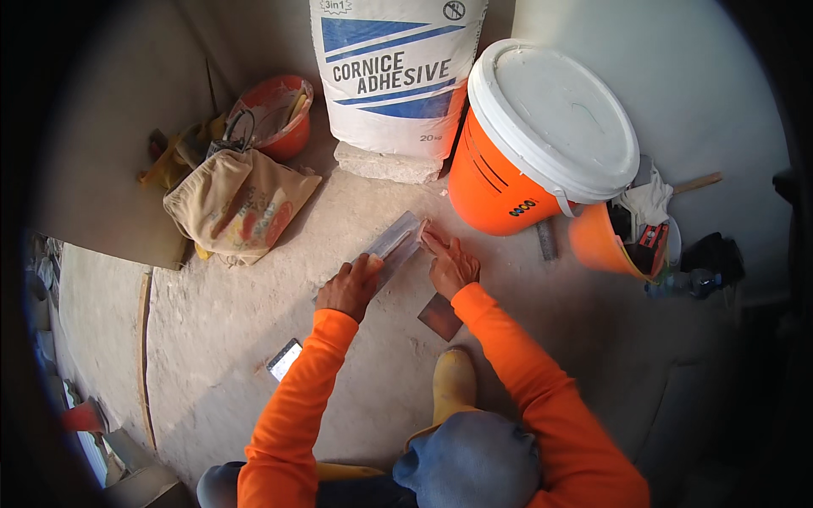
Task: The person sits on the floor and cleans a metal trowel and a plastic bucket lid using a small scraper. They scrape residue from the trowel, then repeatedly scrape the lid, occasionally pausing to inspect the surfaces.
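Observation:
My left hand [350,286] is closed round the handle of a plastering trowel [396,245], whose flat metal blade slants up and to the right above the floor. At the blade's far end is my right hand [455,267], its index finger and thumb reaching to the edge. A small pinkish piece [423,229] shows at these fingertips, too small to name. Just below the right hand a dark brown square sheet [440,317] lies on the floor. A phone [284,359] with a lit screen lies left of my left forearm.
A large white and blue bag [385,127] stands ahead on a pale block [388,162]. To its right is an orange bucket [491,182] with a white lid, then a smaller orange bucket [597,241] of tools. A cloth bag [241,203] and red bucket [292,135] sit far left.

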The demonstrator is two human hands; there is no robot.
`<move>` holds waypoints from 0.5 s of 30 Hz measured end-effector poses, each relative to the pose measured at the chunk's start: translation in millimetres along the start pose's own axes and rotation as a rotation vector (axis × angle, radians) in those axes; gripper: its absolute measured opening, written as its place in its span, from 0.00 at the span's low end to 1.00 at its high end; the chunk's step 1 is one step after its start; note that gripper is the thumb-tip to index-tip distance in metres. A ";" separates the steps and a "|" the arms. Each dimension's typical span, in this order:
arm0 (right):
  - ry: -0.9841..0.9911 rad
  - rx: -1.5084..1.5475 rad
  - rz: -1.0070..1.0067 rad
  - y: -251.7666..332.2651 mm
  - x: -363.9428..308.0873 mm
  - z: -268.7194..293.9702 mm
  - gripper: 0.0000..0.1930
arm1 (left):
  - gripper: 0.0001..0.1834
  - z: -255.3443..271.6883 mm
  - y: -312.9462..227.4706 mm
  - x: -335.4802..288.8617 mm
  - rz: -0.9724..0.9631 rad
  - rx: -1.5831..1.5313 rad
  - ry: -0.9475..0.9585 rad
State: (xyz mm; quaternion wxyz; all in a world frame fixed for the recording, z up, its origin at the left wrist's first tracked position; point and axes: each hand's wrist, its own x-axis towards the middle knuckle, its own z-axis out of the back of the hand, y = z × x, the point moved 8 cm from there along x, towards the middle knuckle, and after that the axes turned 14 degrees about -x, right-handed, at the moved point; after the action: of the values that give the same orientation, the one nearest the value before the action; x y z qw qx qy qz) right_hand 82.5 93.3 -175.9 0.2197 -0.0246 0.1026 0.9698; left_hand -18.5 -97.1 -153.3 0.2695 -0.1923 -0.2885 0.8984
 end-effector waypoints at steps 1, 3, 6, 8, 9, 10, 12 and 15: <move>-0.032 -0.025 -0.019 3.1 -4.4 6.7 0.33 | 0.28 -2.8 0.8 -2.4 0.009 0.030 0.038; 0.000 -0.078 0.040 16.8 -7.7 13.2 0.32 | 0.27 4.4 -5.4 -4.9 -0.028 -0.022 -0.053; 0.272 -0.027 0.295 54.2 -26.5 -4.4 0.33 | 0.26 13.9 -13.2 -6.1 -0.048 -0.116 -0.140; 0.000 0.002 0.124 45.8 -24.7 14.3 0.33 | 0.26 20.0 -17.6 -4.5 -0.034 -0.148 -0.179; -0.176 0.022 0.040 41.8 -29.1 25.6 0.33 | 0.29 17.2 -16.1 -1.7 0.023 -0.134 -0.117; -0.035 -0.010 0.107 47.6 -28.4 11.7 0.32 | 0.28 17.0 -15.8 -5.5 0.053 -0.141 -0.097; 0.080 -0.102 0.243 53.1 -21.8 -0.8 0.32 | 0.27 24.8 -18.2 -1.5 0.054 -0.160 -0.143; 0.027 -0.099 0.174 32.2 0.3 7.5 0.31 | 0.28 29.9 -16.6 -3.1 0.044 -0.153 -0.152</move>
State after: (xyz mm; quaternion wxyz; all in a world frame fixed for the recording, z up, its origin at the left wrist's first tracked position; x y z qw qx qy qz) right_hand 68.3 66.6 -162.5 0.1319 -0.0397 0.0593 0.9887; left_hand -24.8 -99.9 -119.7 0.2113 -0.1498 -0.3718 0.8914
